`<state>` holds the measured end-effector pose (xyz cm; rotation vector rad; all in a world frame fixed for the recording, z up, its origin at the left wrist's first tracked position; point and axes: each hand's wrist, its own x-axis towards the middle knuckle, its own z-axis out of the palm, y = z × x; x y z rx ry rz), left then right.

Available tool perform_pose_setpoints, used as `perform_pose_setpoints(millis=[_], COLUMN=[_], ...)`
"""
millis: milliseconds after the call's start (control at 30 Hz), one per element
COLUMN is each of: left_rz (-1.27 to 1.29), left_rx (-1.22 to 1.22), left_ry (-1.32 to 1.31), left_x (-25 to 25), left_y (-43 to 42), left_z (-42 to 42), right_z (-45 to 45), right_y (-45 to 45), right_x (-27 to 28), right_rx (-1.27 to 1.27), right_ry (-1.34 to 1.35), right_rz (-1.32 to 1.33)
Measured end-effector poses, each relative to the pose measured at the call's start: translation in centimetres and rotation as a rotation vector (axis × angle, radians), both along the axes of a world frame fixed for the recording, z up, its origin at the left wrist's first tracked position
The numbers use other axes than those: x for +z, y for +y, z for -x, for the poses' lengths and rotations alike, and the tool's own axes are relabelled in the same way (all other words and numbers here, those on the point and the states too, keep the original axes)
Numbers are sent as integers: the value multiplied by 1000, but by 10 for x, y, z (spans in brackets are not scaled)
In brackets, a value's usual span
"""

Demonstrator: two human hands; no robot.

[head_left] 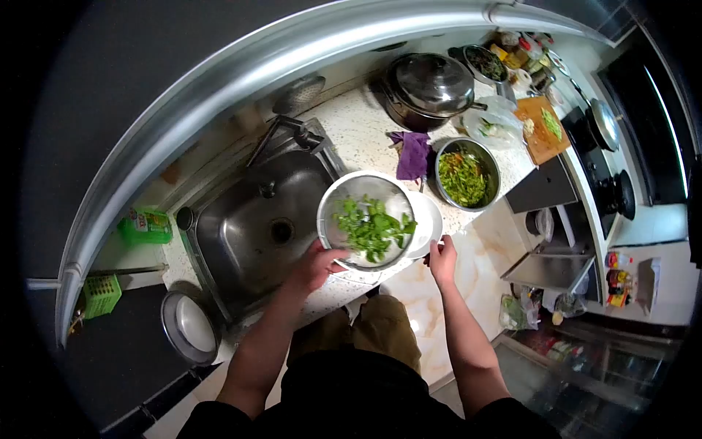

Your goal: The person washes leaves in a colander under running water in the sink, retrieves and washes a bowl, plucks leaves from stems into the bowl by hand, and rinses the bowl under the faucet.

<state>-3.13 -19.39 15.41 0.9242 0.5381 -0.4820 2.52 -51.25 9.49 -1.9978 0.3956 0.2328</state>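
A round strainer with a pale rim (338, 192) holds chopped green leaves (373, 230), just right of the sink. My left hand (319, 264) grips the strainer's near left rim, its fingers slightly blurred and partly hidden. To the right, my right hand (442, 260) pinches the near edge of a white dish (431, 221), thumb and fingers closed on it. The strainer partly covers this dish. Close behind it stands a metal pot (497, 170) filled with chopped greens and orange bits.
On the left is a steel sink (238, 219) with a faucet (267, 189). A purple cloth (414, 155) and a lidded pot (431, 88) are on the counter. At the right lies a cutting board (539, 146) with chopped food. A metal basin (170, 322) stands lower left.
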Motion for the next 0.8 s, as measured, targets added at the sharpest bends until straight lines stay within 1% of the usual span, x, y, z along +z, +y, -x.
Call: perform_pose_setpoints(millis=[33, 67, 133, 167, 200, 233, 267, 300, 333, 367, 400, 433, 500, 533, 567, 633, 667, 700, 767, 800], left_rz=[81, 87, 52, 58, 59, 58, 28, 32, 64, 94, 30, 22, 17, -19, -20, -58, -77, -79, -194, -191], left_rx=[-9, -3, 67, 68, 83, 93, 67, 57, 62, 72, 91, 94, 37, 56, 56, -8, -40, -41, -2, -8], left_ry=[-43, -44, 10, 3, -9, -17, -5, -7, -94, -180, -136, -139, -240, -170, -166, -170, -170, -165, -98, -92], left_x=[4, 6, 10, 14, 17, 18, 10, 10, 10, 12, 31, 29, 19, 19, 19, 19, 18, 16, 12, 10], left_y=[-10, -18, -36, -41, -45, -50, -52, -54, -56, -58, -61, -58, -52, -52, -52, -44, -39, -34, -26, -20], left_z=[-2, -2, -5, -8, -8, -9, -13, -16, -21, -26, -32, -37, -41, -46, -50, -59, -63, -68, -77, -85], right_z=[-2, -4, -13, -18, -24, -27, -33, -34, -39, -44, -49, -54, -63, -68, -75, -90, -98, -107, -126, -132], right_y=[-1, -4, -10, -2, 4, 25, 32, 51, 68, 80, 90, 99, 111, 114, 115, 116, 113, 109, 95, 86], right_x=[9, 18, 48, 85, 108, 149, 157, 175, 181, 179, 170, 163, 154, 150, 139, 121, 117, 113, 101, 106], right_rx=[21, 27, 102, 48, 141, 299, 566, 737, 819, 849, 858, 868, 877, 883, 885, 908, 869, 869, 665, 580], right_ry=[44, 44, -271, -345, -480, -510, -581, -497, -593, -577, -559, -542, -491, -438, -435, -517, -572, -569, -520, -402], right_rz=[9, 15, 488, 425, 357, 220, 307, 400, 487, 592, 630, 664, 652, 652, 648, 635, 543, 538, 63, -69])
